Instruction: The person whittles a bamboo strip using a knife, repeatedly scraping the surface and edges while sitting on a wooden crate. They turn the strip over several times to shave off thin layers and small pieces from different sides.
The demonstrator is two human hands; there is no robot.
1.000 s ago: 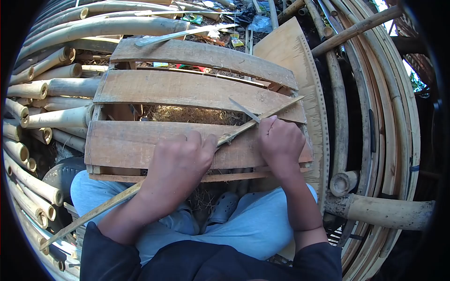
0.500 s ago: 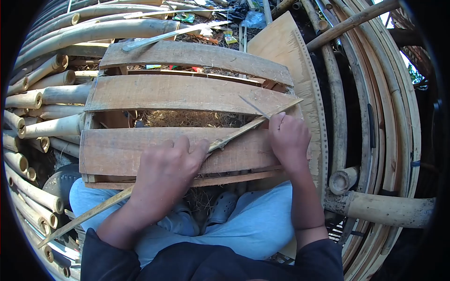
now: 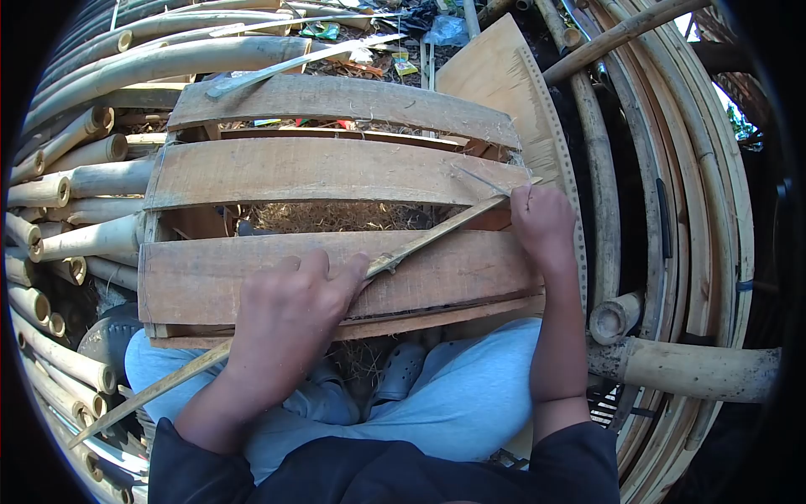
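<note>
A long bamboo strip [image 3: 449, 225] runs diagonally across the slatted wooden crate [image 3: 285, 170], from low on the left to the upper right. My left hand [image 3: 295, 315] is closed around its middle, over the nearest slat. A small node sticks out of the strip just beyond the fingers. Near the strip's far end, my right hand [image 3: 544, 220] is a fist around a knife [image 3: 478, 180]; its handle is hidden in the fingers. The thin blade points up and left, lying across or just above the strip; contact cannot be made out.
Bamboo poles [image 3: 101, 237] are stacked at the left. A thin board [image 3: 495, 76] leans behind the crate's right end. Long bamboo lengths [image 3: 688, 210] and a thick pole [image 3: 697, 370] lie at the right. A loose pale strip [image 3: 294, 65] rests on the crate's far slat.
My right hand and the knife have moved right, along the strip toward its far end. My left hand keeps its grip with little movement. The view has shifted slightly.
</note>
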